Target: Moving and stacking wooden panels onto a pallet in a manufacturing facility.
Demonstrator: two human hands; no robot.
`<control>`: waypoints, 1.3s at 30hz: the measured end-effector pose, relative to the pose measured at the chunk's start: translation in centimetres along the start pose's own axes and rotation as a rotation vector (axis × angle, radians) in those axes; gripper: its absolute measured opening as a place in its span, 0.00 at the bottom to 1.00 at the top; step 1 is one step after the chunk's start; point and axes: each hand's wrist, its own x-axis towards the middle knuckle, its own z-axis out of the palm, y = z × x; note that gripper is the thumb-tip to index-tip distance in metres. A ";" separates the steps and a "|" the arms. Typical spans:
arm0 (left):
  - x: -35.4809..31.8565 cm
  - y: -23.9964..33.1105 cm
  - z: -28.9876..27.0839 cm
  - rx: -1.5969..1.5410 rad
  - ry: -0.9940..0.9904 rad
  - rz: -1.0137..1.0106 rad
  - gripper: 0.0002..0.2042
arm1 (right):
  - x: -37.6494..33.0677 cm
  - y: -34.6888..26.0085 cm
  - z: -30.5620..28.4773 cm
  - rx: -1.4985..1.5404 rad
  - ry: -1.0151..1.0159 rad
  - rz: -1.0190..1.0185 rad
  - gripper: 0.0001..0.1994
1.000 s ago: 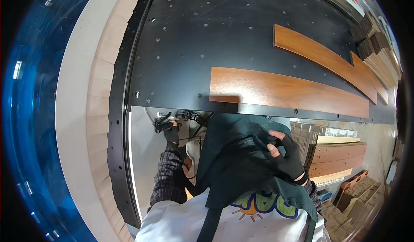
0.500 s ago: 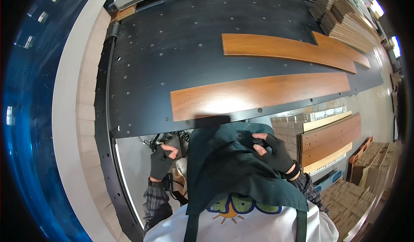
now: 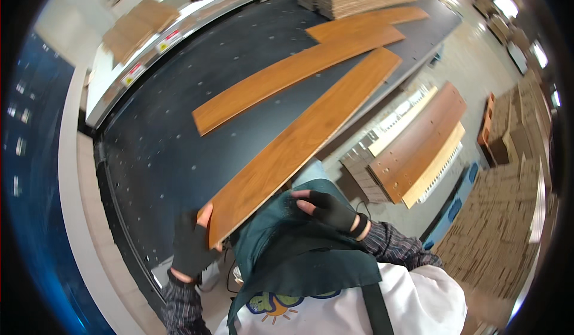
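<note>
A long reddish-brown wooden plank (image 3: 299, 147) lies slanted, its near end jutting past the front edge of the black table (image 3: 149, 161). My left hand (image 3: 192, 245), in a black fingerless glove, grips that near end, thumb on the top face and a fingertip showing at the end edge. My right hand (image 3: 326, 208), gloved the same way, hovers by my dark green apron (image 3: 299, 245), fingers loosely bent and apart, holding nothing. Two similar planks lie farther back: one long plank (image 3: 281, 75) and another (image 3: 382, 18) partly under it.
Stacked brown boards (image 3: 365, 0) stand on the table's far side. Right of the table are a pile topped with a drilled brown board (image 3: 412, 150), a blue pallet (image 3: 451, 203) and large board stacks (image 3: 484, 239). A white machine ledge (image 3: 179, 33) runs along the back left.
My left hand has moved onto the nearest plank's left end and grips it; that end now overhangs the table edge. My view has turned to the right. My right hand stays near the apron.
</note>
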 end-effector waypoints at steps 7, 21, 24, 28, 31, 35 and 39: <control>-3.5 1.4 -1.4 -0.404 -0.345 0.033 0.26 | 1.8 -0.8 1.2 0.943 -0.163 -0.122 0.25; 14.5 14.2 13.1 -1.074 -0.873 0.276 0.27 | -7.5 -0.1 -5.0 0.525 1.002 -0.422 0.22; 16.2 16.8 20.8 -0.782 -0.652 0.439 0.21 | -7.4 6.1 -12.0 -0.164 1.475 -0.387 0.25; 15.6 16.5 20.9 -0.663 -0.453 0.609 0.25 | -12.3 14.1 -19.4 -0.251 1.542 -0.065 0.29; 15.0 16.1 14.7 -0.704 -0.648 0.293 0.25 | -15.0 16.9 -23.0 -0.246 1.535 -0.029 0.27; 12.1 8.9 15.6 -0.924 -0.617 0.077 0.25 | -12.7 19.5 -26.3 -0.266 1.562 0.035 0.25; 10.8 7.1 13.0 -0.825 -0.665 -0.105 0.22 | -11.2 19.2 -27.2 -0.067 1.534 0.125 0.24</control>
